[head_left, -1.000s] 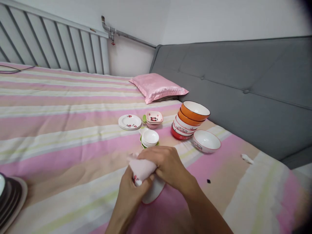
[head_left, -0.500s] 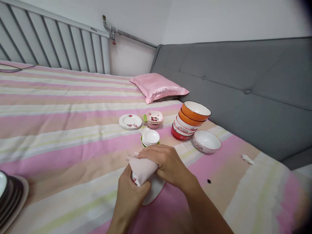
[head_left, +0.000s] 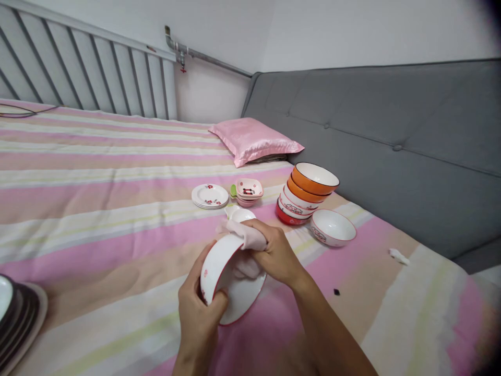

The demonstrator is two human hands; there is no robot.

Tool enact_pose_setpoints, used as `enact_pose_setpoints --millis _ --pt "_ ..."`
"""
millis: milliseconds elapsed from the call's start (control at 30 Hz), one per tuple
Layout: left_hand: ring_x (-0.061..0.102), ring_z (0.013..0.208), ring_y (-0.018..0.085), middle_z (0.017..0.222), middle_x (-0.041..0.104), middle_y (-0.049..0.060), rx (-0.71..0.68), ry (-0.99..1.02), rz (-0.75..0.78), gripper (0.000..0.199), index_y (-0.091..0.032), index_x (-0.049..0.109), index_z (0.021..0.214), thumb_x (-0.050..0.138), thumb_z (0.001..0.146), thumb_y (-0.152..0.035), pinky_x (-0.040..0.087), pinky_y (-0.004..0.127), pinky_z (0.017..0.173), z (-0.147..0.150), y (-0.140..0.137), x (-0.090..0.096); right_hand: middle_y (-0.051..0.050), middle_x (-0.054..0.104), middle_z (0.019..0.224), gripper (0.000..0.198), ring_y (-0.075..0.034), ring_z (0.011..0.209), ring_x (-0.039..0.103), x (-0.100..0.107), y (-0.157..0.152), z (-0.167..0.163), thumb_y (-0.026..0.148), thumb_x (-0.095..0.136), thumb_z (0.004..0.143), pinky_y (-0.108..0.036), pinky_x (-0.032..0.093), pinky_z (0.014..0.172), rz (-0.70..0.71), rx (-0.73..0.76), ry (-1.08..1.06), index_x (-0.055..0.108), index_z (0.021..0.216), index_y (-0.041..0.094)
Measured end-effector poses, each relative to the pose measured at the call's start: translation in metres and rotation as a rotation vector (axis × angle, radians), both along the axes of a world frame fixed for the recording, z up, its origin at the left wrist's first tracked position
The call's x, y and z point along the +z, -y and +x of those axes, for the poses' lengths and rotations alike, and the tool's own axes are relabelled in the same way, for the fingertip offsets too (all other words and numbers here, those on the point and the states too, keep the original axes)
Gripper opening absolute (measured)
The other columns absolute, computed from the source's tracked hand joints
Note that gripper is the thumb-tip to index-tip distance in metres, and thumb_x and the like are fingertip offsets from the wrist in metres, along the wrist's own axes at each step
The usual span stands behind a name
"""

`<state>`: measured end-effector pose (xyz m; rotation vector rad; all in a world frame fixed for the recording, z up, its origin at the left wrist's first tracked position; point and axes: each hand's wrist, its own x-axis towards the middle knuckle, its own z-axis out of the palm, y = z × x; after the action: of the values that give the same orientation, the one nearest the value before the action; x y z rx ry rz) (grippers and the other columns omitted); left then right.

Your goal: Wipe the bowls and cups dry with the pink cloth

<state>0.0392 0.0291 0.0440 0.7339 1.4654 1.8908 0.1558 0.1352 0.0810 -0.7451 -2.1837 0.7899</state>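
A white bowl [head_left: 242, 296] with a red rim and small red flowers is tilted on its side above the bed. My left hand [head_left: 201, 303] is closed on its left wall, thumb over the rim. A pale pink cloth [head_left: 250, 237] is bunched in my right hand [head_left: 276, 250], which presses it over the bowl's far rim; part of the cloth hangs inside the bowl. Just beyond the cloth, small white bowls [head_left: 246, 214] are partly hidden behind it.
White flowered plates [head_left: 210, 195] and pink square dishes [head_left: 249, 189] sit farther back. Right of them are stacked bowls [head_left: 311, 183] and a single bowl [head_left: 333, 227]. Dark-sided dishes [head_left: 23, 324] stand at left. A pink pillow [head_left: 256, 138] lies near the grey headboard [head_left: 368, 115].
My right hand has moved the cloth up and right along the bowl's rim. More of the bowl's outer wall and inside now shows. The left hand has shifted slightly left.
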Motion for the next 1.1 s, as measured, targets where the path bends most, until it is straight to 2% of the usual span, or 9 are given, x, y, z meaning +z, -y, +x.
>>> enact_pose_setpoints --millis 100,267,400,600,700,800,933,1000,1100 --pt "0.062 0.097 0.029 0.099 0.071 0.004 0.056 0.181 0.022 0.059 -0.016 0.069 0.107 0.058 0.05 -0.018 0.05 0.025 0.075 0.001 0.0 0.002 0.001 0.071 0.09 0.04 -0.019 0.082 0.064 0.0 0.002 -0.004 0.012 0.057 0.074 -0.026 0.047 0.072 0.013 -0.095 0.052 0.063 0.111 0.026" --pt "0.063 0.068 0.021 0.066 0.065 -0.001 0.117 0.505 -0.028 0.038 -0.016 0.068 0.09 0.066 0.053 -0.022 0.05 0.024 0.057 -0.003 -0.003 0.002 -0.002 0.071 0.084 0.025 -0.019 0.075 0.063 0.005 0.006 -0.006 0.027 0.066 0.074 -0.027 0.046 0.066 -0.001 -0.232 0.153 0.067 0.098 0.022" --pt "0.059 0.058 0.015 0.066 0.065 -0.003 0.215 0.615 -0.073 0.032 -0.016 0.066 0.086 0.065 0.054 -0.021 0.047 0.021 0.051 -0.006 -0.007 0.001 -0.002 0.071 0.087 0.028 -0.019 0.075 0.063 0.013 0.005 0.003 0.029 0.068 0.071 -0.029 0.047 0.068 -0.037 -0.356 0.041 0.066 0.098 0.022" --pt "0.06 0.058 0.015 0.067 0.066 -0.002 0.193 0.624 -0.175 0.043 -0.016 0.067 0.1 0.065 0.057 -0.02 0.045 0.021 0.05 -0.004 -0.007 0.006 -0.004 0.066 0.101 0.038 -0.021 0.09 0.062 0.015 0.003 0.008 0.027 0.068 0.071 -0.033 0.049 0.078 -0.03 -0.496 -0.256 0.057 0.107 0.022" --pt "0.06 0.058 0.015 0.067 0.066 -0.002 0.176 0.615 -0.181 0.043 -0.015 0.067 0.099 0.065 0.057 -0.02 0.045 0.022 0.049 -0.003 -0.007 0.004 -0.006 0.063 0.106 0.04 -0.02 0.093 0.06 0.009 0.009 -0.002 0.02 0.062 0.073 -0.032 0.049 0.081 0.058 -0.466 -0.363 0.053 0.112 0.022" --pt "0.059 0.055 0.014 0.065 0.065 -0.002 0.168 0.631 -0.173 0.037 -0.016 0.067 0.091 0.066 0.055 -0.019 0.044 0.021 0.048 -0.003 -0.008 0.001 -0.006 0.06 0.101 0.038 -0.021 0.093 0.057 -0.004 0.016 -0.016 0.015 0.06 0.07 -0.032 0.048 0.08 0.283 -0.398 -0.34 0.052 0.107 0.022" --pt "0.055 0.053 0.011 0.064 0.064 -0.004 0.134 0.62 -0.119 0.02 -0.016 0.063 0.074 0.068 0.055 -0.019 0.044 0.019 0.05 -0.003 -0.009 -0.001 -0.005 0.062 0.096 0.025 -0.019 0.09 0.054 -0.025 0.018 -0.032 0.006 0.047 0.079 -0.031 0.045 0.078 0.597 -0.158 -0.02 0.056 0.095 0.023" --pt "0.054 0.054 0.01 0.063 0.062 -0.004 0.14 0.609 -0.106 0.017 -0.016 0.061 0.07 0.068 0.055 -0.019 0.045 0.02 0.052 -0.003 -0.01 -0.003 -0.006 0.062 0.098 0.025 -0.02 0.093 0.053 -0.031 0.018 -0.037 0.007 0.044 0.084 -0.031 0.044 0.078 0.599 -0.039 0.219 0.058 0.097 0.022" --pt "0.056 0.057 0.011 0.064 0.062 -0.004 0.141 0.604 -0.121 0.019 -0.015 0.061 0.072 0.068 0.055 -0.02 0.046 0.02 0.054 -0.004 -0.011 -0.007 -0.008 0.062 0.104 0.026 -0.022 0.103 0.051 -0.031 0.02 -0.038 0.007 0.05 0.08 -0.034 0.045 0.087 0.454 0.097 0.428 0.059 0.102 0.019"
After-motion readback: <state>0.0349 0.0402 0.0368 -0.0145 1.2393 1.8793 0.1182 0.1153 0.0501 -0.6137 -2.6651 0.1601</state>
